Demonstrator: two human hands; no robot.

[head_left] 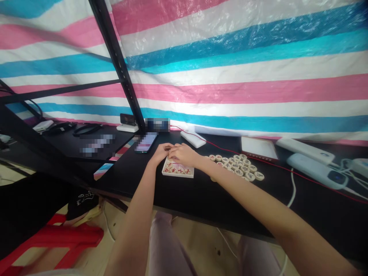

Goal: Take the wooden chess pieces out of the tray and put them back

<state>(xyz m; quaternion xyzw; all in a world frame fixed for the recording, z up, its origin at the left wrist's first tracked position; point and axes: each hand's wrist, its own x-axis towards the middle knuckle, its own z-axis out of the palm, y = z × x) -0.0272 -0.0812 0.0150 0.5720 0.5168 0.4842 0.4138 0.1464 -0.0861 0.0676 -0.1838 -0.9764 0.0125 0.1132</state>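
Observation:
A small white box (177,176) lies on the black table with Chinese chess pieces (180,171) in its near part, their characters red. My left hand (161,153) is at the box's far left corner, its fingers curled in towards my right hand. My right hand (184,154) reaches over the far part of the box, fingers bent and close together. The fingertips of both hands meet there, and what they hold, if anything, is hidden. To the right, several loose chess pieces (237,166) lie face up in rows, partly behind my right forearm.
A phone (146,142) lies left of the box, and a white device (193,138) behind it. A shallow white-lined tray (258,148) stands at the back right. A red cable (221,148) crosses the table. White devices (306,150) with cords lie far right; a black shelf post (119,57) rises at left.

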